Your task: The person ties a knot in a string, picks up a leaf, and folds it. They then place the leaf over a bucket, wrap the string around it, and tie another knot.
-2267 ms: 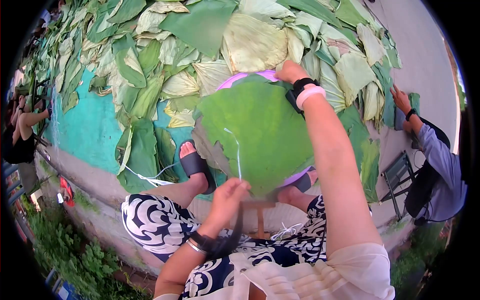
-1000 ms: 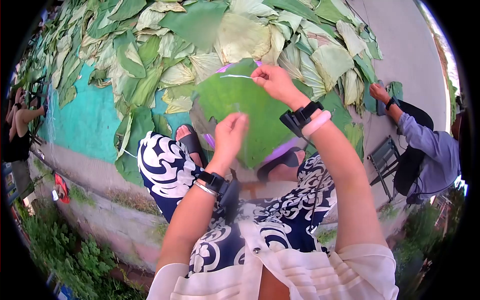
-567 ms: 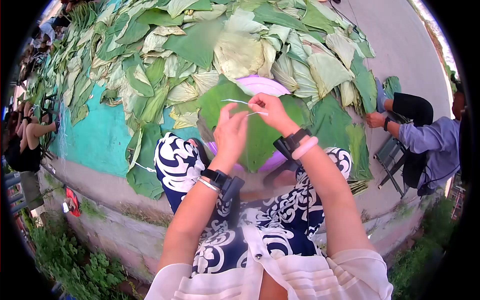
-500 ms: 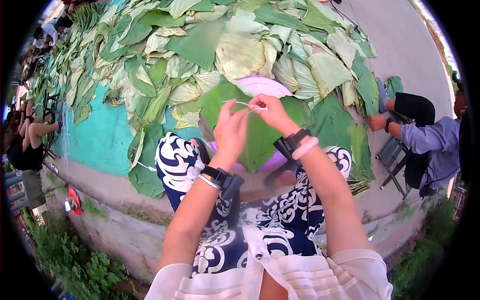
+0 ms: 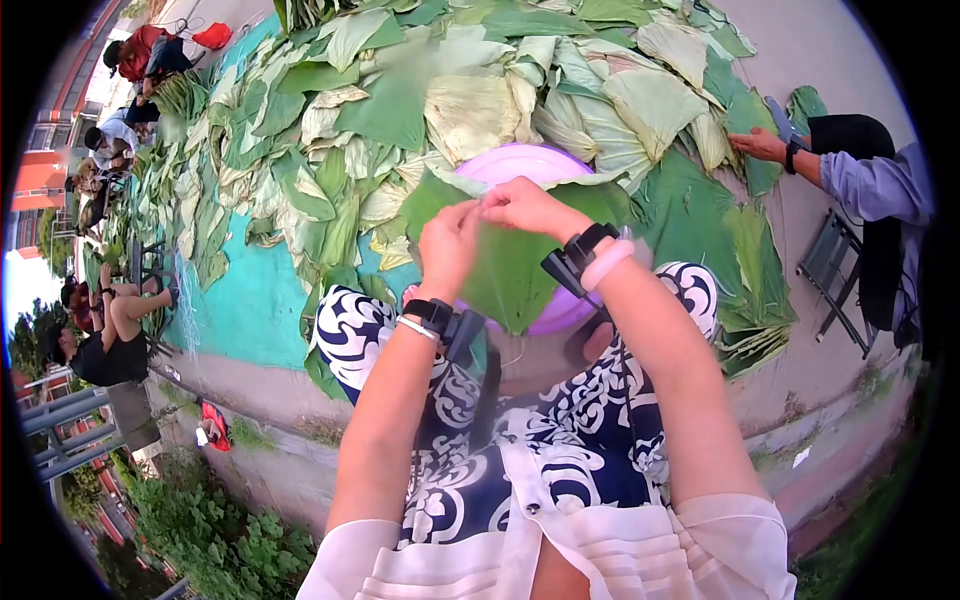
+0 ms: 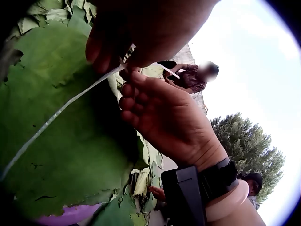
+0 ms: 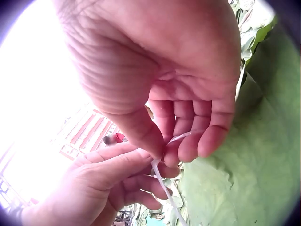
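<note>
My left hand (image 5: 447,250) and right hand (image 5: 535,208) meet fingertip to fingertip over a large green lotus leaf (image 5: 510,285). Between them they pinch a thin white plastic string (image 6: 56,113). In the right wrist view the string (image 7: 164,186) comes out below the joined thumbs, and a short end lies across the curled fingers of the right hand. One length trails over the leaf in the left wrist view. The leaf spreads over a purple basin (image 5: 525,165) between my knees; the basin's far and near edges show around it.
Heaps of green and dried pale leaves (image 5: 470,110) lie beyond the basin on a teal ground sheet (image 5: 245,300). A person (image 5: 870,190) sits close on the right near a folding stool (image 5: 835,270). More people sit along the left, above a low kerb and shrubs (image 5: 215,530).
The right hand has left the far side of the leaf and come to the string held by the left. Both hands have drawn together, fingertips meeting. More of the purple basin shows behind the leaf.
</note>
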### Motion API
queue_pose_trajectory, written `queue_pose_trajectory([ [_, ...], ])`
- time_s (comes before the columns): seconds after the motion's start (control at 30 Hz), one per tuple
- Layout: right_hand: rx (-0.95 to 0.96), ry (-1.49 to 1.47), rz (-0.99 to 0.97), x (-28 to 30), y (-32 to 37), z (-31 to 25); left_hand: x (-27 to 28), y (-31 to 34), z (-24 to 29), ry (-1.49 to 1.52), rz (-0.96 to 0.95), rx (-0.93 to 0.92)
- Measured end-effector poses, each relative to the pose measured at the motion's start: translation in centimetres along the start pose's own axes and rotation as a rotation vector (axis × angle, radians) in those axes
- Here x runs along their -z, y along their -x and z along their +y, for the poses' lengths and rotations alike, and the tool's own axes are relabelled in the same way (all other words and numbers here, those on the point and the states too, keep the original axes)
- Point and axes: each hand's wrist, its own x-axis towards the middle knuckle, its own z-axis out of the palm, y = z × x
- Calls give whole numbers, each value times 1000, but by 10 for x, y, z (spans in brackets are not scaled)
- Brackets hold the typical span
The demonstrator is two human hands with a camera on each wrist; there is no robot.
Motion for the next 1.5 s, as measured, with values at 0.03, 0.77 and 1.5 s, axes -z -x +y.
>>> queue_pose_trajectory([
  [0.03,-4,8,-20,-1,-1,1,0,1,-2,10,-1,7],
  [0.77,61,260,213,-35,9,11,15,51,38,531,-197,635],
  [1.5,158,382,196,-42,11,15,-6,39,-6,-297,-231,314],
])
